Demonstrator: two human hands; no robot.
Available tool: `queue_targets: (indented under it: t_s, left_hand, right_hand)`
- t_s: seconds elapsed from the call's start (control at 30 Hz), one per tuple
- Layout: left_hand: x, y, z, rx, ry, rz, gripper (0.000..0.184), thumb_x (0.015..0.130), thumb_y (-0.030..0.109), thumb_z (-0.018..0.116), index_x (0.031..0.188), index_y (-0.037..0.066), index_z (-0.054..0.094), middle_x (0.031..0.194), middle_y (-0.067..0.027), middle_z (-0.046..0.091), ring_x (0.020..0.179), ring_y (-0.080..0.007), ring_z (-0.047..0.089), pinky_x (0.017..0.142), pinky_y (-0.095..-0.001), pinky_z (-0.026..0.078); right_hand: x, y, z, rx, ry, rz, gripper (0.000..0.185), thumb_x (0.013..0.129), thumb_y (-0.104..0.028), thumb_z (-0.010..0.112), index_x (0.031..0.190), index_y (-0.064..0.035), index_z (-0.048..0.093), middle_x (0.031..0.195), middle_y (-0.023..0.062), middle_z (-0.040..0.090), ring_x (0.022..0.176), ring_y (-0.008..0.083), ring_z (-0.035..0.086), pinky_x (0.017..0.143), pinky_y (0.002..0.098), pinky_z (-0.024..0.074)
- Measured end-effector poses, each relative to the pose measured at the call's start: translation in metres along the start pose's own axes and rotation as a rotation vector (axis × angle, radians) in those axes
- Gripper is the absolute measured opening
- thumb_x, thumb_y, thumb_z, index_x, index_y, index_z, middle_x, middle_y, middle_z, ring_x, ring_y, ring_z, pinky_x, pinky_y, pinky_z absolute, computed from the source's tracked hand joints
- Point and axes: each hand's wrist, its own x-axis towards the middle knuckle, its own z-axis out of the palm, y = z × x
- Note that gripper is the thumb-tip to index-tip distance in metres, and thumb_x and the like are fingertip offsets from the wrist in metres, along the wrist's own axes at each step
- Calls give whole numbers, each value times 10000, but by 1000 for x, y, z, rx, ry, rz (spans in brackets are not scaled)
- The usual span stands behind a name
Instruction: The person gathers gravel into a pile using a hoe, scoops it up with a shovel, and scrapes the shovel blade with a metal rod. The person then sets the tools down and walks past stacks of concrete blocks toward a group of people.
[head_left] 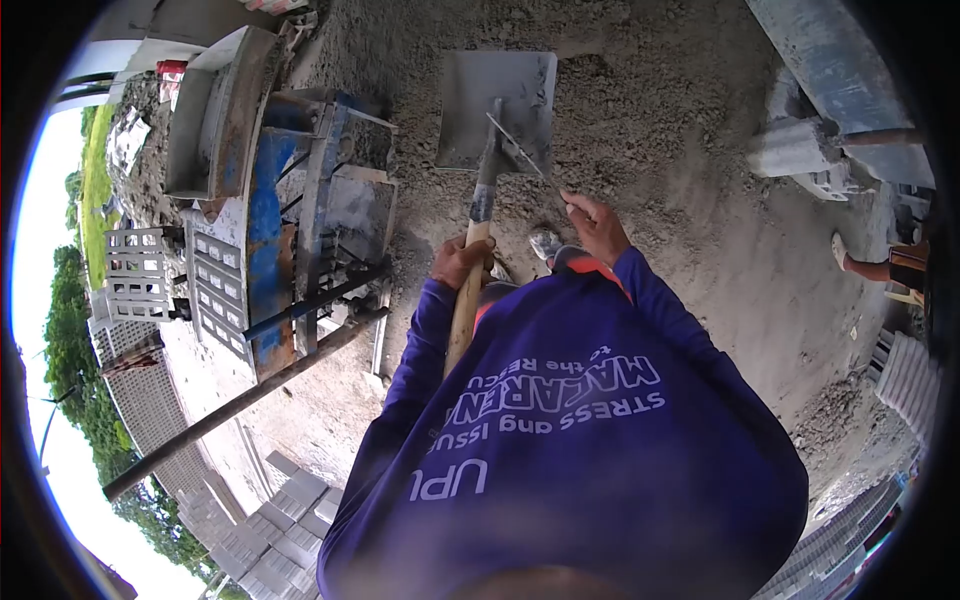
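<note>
Head view: the left hand [465, 262] has its fingers closed around the wooden handle [466, 315] of a square-blade shovel [481, 205]. The right hand [597, 228] has its fingers bent, the thumb and forefinger pinching the near end of a thin, narrow strip [520, 150]; its material cannot be determined.

The shovel blade [465, 110] lies beyond the fingers of both hands, over the gravelly ground [680, 250], with its grey face visible. The handle runs from the blade socket, through the left fingers, and back toward the purple shirt [600, 460]. The strip extends forward and to the left from the right fingers, crossing in front of the blade. Contact between strip and blade cannot be confirmed.

A shoe [543, 240] is located between the two hands, just beside the right fingers. To the left of the left fingers stands a blue-painted metal frame [268, 200], with a trough-shaped metal hopper [205, 130] farther out and a slotted grid [215, 270] beside the frame. A long pipe [250, 400] slants outward, to the left of and nearer the body than the left fingers. Stacked grey blocks [285, 530] are positioned beyond this pipe. Well to the right of the right fingers, another person's leg [868, 269] is visible at the view's edge.
</note>
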Motion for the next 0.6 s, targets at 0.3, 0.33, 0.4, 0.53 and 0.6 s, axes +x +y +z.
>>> queue_targets:
  t_s: [0.3,0.33,0.4,0.53,0.6]
  left_hand:
    - [16,2,5,165,81,77,287,748,247,651,839,-15,576,638,-82,580,474,-162,547,442,-285,447]
    - [17,3,6,157,68,78,288,749,244,650,843,-18,576,636,-84,581,475,-163,549,442,-286,449]
    - [19,2,10,202,65,92,290,749,238,649,855,-22,575,630,-88,583,477,-165,554,442,-291,452]
    - [13,2,-2,308,167,154,287,738,211,640,873,-34,574,614,-97,586,477,-169,569,445,-301,462]
    - [15,12,0,348,222,183,281,734,204,636,865,-37,572,614,-99,586,480,-171,574,448,-302,465]
  right_hand:
    - [-81,-30,-44,-160,-83,-29,376,894,-215,445,1215,-31,517,1138,170,584,930,226,604,800,299,467]
    - [-78,-31,-39,-163,-108,-18,370,891,-201,444,1208,-27,522,1137,170,584,971,239,600,824,298,464]
    - [-48,-18,-9,-23,-89,107,375,891,-181,443,1215,-4,509,1161,180,567,1032,241,570,868,303,440]
    - [-62,-14,-14,-73,-93,-25,360,897,-175,448,1211,-11,512,1112,177,594,917,238,605,797,319,460]
    - [-56,-19,-21,-187,-83,-49,346,899,-168,449,1203,-19,519,1078,180,610,860,234,624,753,332,473]
